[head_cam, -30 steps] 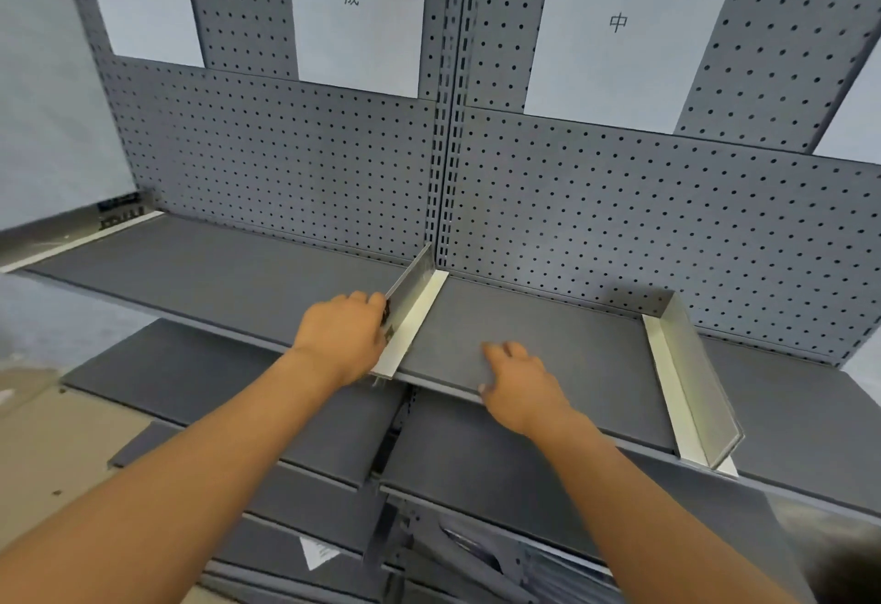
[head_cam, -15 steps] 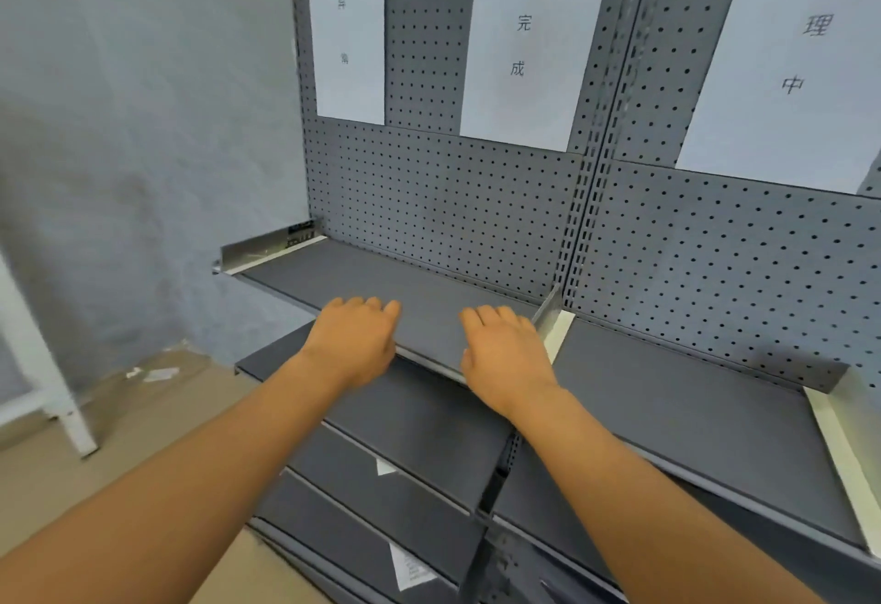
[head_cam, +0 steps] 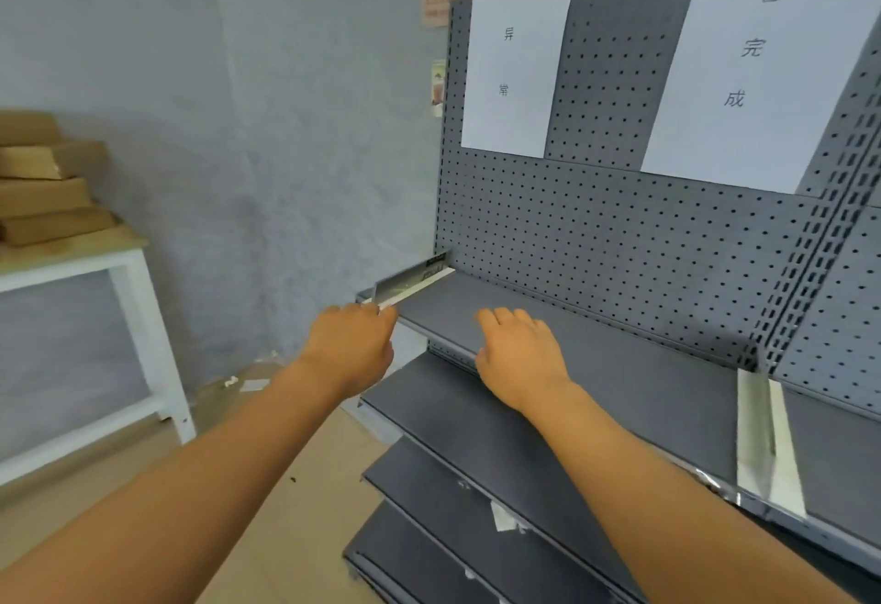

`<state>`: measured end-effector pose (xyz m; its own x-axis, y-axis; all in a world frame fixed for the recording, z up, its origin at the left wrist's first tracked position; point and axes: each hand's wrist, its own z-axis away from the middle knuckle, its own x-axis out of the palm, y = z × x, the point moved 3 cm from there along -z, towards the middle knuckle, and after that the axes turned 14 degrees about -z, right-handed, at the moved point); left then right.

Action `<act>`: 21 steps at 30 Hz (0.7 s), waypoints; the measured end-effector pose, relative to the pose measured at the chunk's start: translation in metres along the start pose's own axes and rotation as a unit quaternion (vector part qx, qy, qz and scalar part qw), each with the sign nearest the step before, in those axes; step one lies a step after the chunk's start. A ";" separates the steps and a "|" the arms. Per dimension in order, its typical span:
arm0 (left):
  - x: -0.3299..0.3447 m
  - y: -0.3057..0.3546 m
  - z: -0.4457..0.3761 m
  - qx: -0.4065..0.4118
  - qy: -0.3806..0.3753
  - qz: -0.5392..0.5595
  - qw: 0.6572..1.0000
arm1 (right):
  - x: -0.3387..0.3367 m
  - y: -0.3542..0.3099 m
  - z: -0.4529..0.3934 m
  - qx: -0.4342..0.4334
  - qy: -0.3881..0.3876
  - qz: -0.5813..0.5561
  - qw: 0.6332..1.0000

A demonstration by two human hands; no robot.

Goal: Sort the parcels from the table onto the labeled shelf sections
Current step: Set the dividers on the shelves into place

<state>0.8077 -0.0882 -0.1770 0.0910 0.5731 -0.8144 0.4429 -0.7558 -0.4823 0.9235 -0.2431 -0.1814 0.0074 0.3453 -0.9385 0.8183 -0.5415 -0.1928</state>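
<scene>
Parcels (head_cam: 45, 191): brown cardboard boxes stacked on the tabletop (head_cam: 71, 248) at far left, well apart from the shelf (head_cam: 596, 365) and both hands. Shelf: grey, bare on its top board, backed by a perforated panel (head_cam: 619, 241). Two paper labels (head_cam: 515, 69) hang on the panel, one over the left section, the other further right. A metal divider (head_cam: 763, 436) stands upright across the shelf at right. Left hand (head_cam: 350, 348): palm down at the shelf's left front corner, fingers loosely curled, holding nothing. Right hand (head_cam: 517, 355): flat on the shelf front, fingers spread forward, holding nothing. Lower shelves step out beneath.
</scene>
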 end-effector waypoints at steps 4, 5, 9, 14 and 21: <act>0.038 -0.042 -0.018 -0.022 -0.016 -0.010 1.000 | 0.026 -0.017 -0.058 -0.010 -0.021 0.010 1.000; 0.048 -0.051 -0.025 -0.027 -0.017 -0.009 0.999 | 0.033 -0.019 -0.073 -0.012 -0.025 0.012 1.000; 0.083 -0.083 -0.063 -0.042 -0.017 -0.008 0.999 | 0.064 -0.021 -0.137 -0.012 -0.032 0.010 0.999; 0.121 -0.114 -0.129 -0.042 -0.029 -0.020 0.999 | 0.091 -0.015 -0.218 -0.001 -0.030 -0.019 0.999; 0.174 -0.138 -0.190 -0.036 -0.047 -0.016 0.998 | 0.120 -0.004 -0.292 0.041 -0.059 -0.063 0.995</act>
<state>0.9316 0.1761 -0.1914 -0.0066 0.5623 -0.8269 0.5080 -0.7104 -0.4872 1.0885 0.0242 -0.2096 -0.1636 0.3247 -0.9316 0.7592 -0.5615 -0.3291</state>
